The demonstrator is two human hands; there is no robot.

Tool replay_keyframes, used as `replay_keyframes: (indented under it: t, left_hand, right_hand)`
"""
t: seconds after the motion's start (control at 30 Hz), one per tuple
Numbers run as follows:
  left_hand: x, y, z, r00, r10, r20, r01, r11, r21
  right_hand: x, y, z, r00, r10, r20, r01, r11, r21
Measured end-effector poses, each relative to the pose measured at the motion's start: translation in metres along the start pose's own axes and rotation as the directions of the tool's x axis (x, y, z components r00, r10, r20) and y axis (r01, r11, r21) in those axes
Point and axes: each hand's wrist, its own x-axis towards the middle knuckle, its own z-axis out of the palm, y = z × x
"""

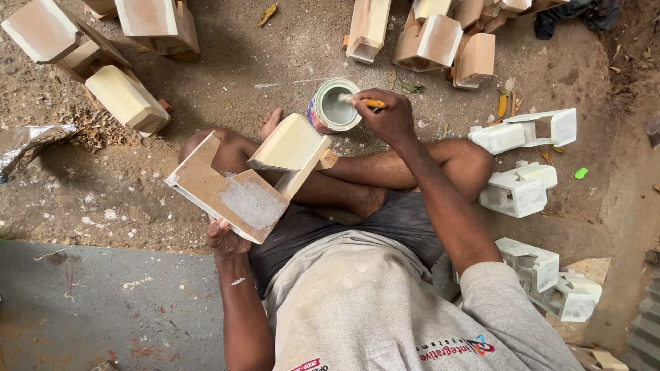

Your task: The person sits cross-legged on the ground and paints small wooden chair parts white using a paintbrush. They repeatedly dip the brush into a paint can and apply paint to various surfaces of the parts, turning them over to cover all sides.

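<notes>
I sit cross-legged on sandy ground. My left hand grips the lower edge of a stepped wooden piece, held tilted over my knees; part of its face carries pale paint. My right hand holds a paintbrush with an orange handle, its bristles dipped at the rim of an open paint can that stands on the ground just beyond my legs and holds whitish-grey paint.
Bare wooden pieces lie at the far left and along the top. White-painted pieces lie to my right, more by my right hip. A grey concrete slab fills the lower left. Crumpled foil lies at the left edge.
</notes>
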Motion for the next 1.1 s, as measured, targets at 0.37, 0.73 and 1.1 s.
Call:
replay_keyframes:
  t: [0.37, 0.73, 1.1]
  left_hand:
    - [0.002, 0.003, 0.007, 1.000, 0.017, 0.004, -0.017, 0.999, 0.044]
    - [0.003, 0.001, 0.000, 0.997, 0.021, 0.075, -0.020, 1.000, -0.017]
    - [0.005, 0.007, 0.024, 0.997, 0.005, 0.080, -0.004, 1.000, -0.020]
  right_hand:
    - [0.003, -0.003, 0.005, 0.994, -0.094, -0.062, 0.091, 0.995, -0.045]
    - [-0.058, 0.001, -0.051, 0.941, 0.144, -0.307, -0.092, 0.980, 0.176]
    - [-0.097, 0.023, -0.067, 0.911, 0.258, -0.321, -0.099, 0.894, 0.436]
